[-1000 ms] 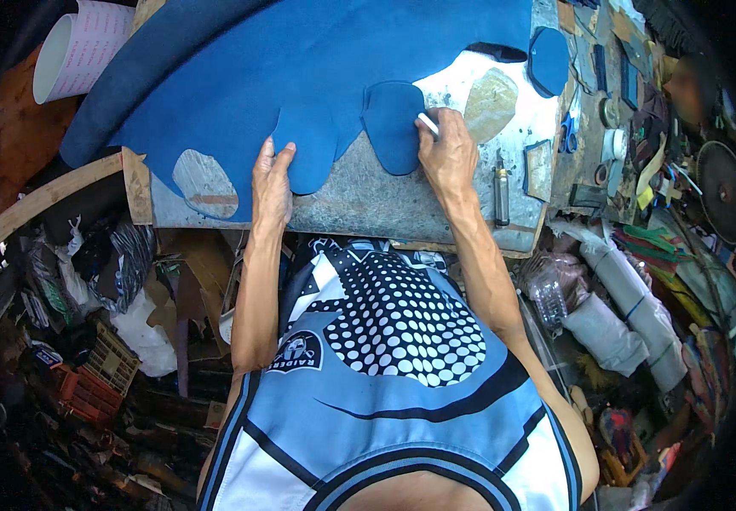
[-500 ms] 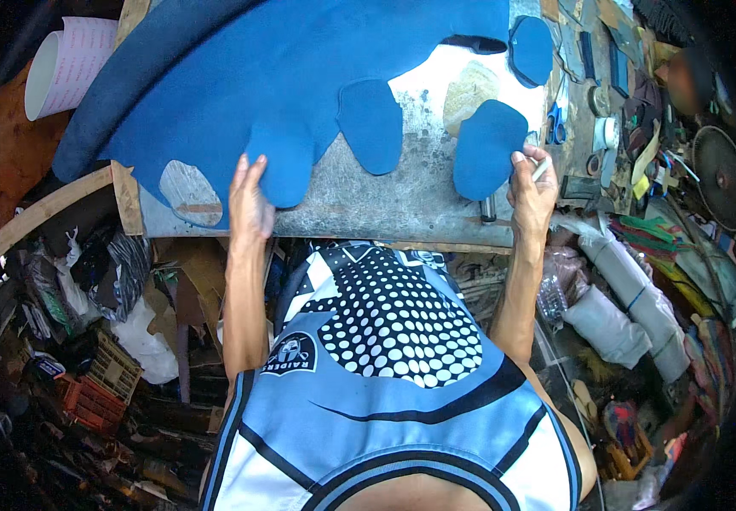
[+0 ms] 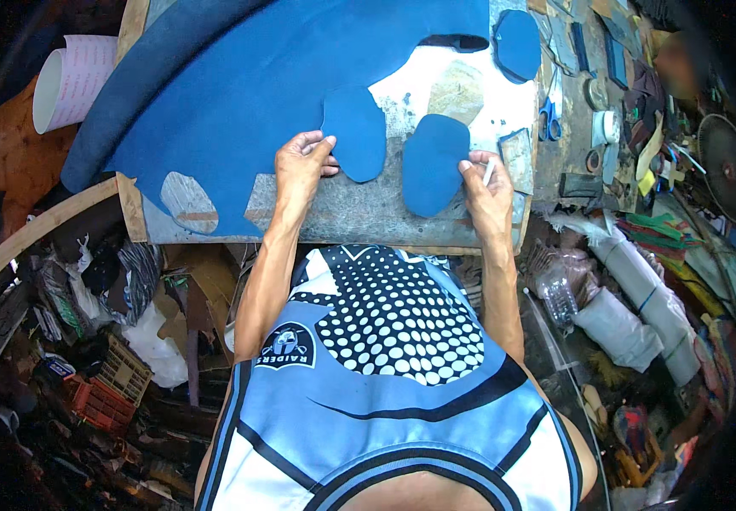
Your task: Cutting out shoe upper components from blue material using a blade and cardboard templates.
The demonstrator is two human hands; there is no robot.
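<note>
My left hand [image 3: 302, 170] pinches the left edge of a rounded blue cutout [image 3: 357, 136] with thumb and fingers. This cutout lies at the border of a large blue sheet [image 3: 240, 102] spread over the table. In my right hand [image 3: 489, 194], thumb and fingers grip the right edge of another rounded blue cutout [image 3: 434, 166]. A short white stick [image 3: 489, 172] also sits between the right fingers; its kind is unclear. Beyond that cutout lies a pale, tan rounded piece [image 3: 456, 89]. More blue cutouts [image 3: 517, 47] rest at the far right of the metal-topped surface.
Blue-handled scissors [image 3: 549, 119] and a white roll [image 3: 605, 128] lie to the right among scraps. A pale rolled sheet [image 3: 74, 85] stands at the far left. Wrapped white bundles [image 3: 619, 328] sit low on the right, crates [image 3: 112, 383] low on the left.
My left hand has moved right, from one cutout over to the middle one; the cutout it touched no longer shows separately. My right hand has brought its cutout leftward, closer to the middle one.
</note>
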